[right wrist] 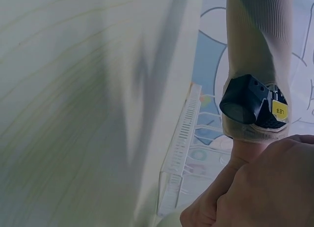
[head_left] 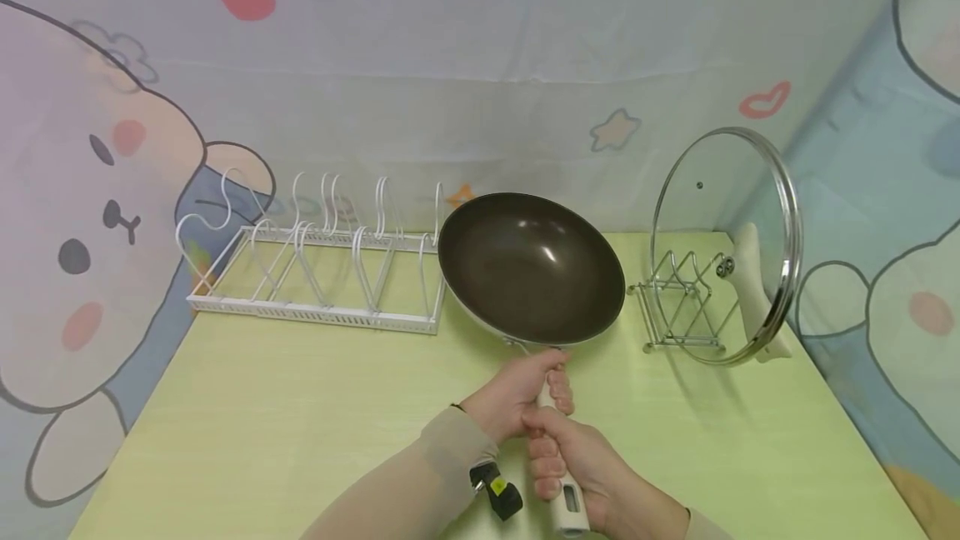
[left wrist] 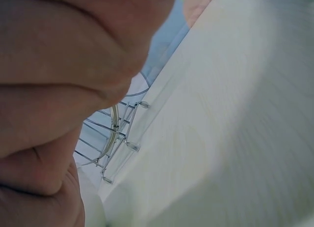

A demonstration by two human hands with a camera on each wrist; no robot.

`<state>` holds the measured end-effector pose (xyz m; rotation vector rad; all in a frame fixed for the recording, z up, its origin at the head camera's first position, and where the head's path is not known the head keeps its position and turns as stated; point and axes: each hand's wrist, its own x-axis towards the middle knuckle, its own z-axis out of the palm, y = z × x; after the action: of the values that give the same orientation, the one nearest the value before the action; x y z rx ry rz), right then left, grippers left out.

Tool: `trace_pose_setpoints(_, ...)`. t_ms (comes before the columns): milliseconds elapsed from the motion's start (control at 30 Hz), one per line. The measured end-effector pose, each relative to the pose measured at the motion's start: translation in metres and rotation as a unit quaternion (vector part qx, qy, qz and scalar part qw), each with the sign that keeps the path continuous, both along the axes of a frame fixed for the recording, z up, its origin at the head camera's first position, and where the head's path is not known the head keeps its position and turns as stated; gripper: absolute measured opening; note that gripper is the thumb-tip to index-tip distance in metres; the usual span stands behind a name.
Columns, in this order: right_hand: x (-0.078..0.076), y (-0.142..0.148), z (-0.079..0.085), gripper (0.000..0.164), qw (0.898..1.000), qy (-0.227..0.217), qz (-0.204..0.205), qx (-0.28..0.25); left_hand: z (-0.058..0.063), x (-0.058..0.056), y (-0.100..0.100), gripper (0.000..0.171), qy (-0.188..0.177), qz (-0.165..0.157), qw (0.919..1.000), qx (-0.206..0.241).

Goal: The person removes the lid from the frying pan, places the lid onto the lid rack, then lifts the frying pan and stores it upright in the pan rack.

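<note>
A deep frying pan with a dark brown inside and a pale handle is held out over the table, its bowl tilted toward me. My left hand grips the handle close to the bowl, fingers curled around it. Just behind it, my right hand wraps the same handle nearer its end, the thumb lying by the left hand. In the left wrist view the curled fingers of the left hand fill the left side. The right wrist view shows the back of the right hand.
Left of the pan stands a white wire rack with upright dividers. To the right, a glass lid with a steel rim and pale handle stands upright in a small metal rack. A patterned cloth hangs behind the table.
</note>
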<state>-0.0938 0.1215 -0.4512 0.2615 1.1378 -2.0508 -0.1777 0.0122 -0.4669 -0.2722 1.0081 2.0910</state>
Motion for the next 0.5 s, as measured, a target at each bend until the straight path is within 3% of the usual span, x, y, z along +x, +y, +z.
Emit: trace_pose_setpoints(500, -0.0025, 0.0039, -0.0027, 0.027, 0.998, 0.012, 0.022, -0.052, 0.0068, 0.0001, -0.0002, 0.04, 0.006, 0.003, 0.9994, -0.033)
